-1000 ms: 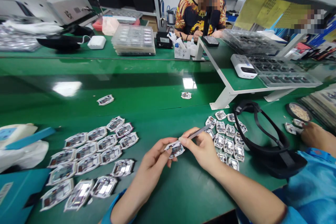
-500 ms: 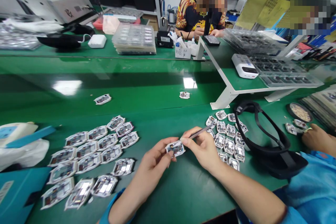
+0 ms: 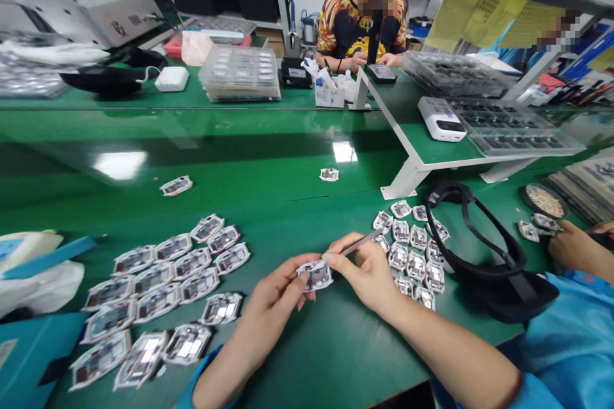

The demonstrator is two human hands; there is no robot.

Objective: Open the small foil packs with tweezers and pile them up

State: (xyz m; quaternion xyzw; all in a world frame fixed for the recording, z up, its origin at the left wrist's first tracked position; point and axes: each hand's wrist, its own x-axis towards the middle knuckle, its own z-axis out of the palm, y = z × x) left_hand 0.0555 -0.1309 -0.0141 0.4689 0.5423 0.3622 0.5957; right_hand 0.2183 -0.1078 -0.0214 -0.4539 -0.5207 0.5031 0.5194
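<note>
Between the thumb and fingers of my left hand (image 3: 283, 294) is a small white watch-like housing (image 3: 318, 276) with a circuit board inside. My right hand (image 3: 367, 271) grips thin metal tweezers (image 3: 361, 242) like a pen; their tip end meets the housing's upper part, though the fingers partly hide the contact. On my left lie rows of similar white housings (image 3: 156, 278) with boards showing. A second cluster of such housings (image 3: 416, 264) sits to the right of my right hand. Two single housings, one at the left (image 3: 176, 186) and one at the centre (image 3: 329, 174), lie farther back.
A black headband visor (image 3: 480, 255) stands right of the right cluster. Behind it rises a white-legged shelf (image 3: 407, 176) bearing a white device (image 3: 441, 119) and clear trays (image 3: 515, 124). A co-worker's hand (image 3: 575, 246) is at far right; another person sits across the bench.
The view has shifted slightly, so most things appear a little farther left. Both hands keep hold of the housing and tweezers, with the left thumb slightly repositioned on the housing.
</note>
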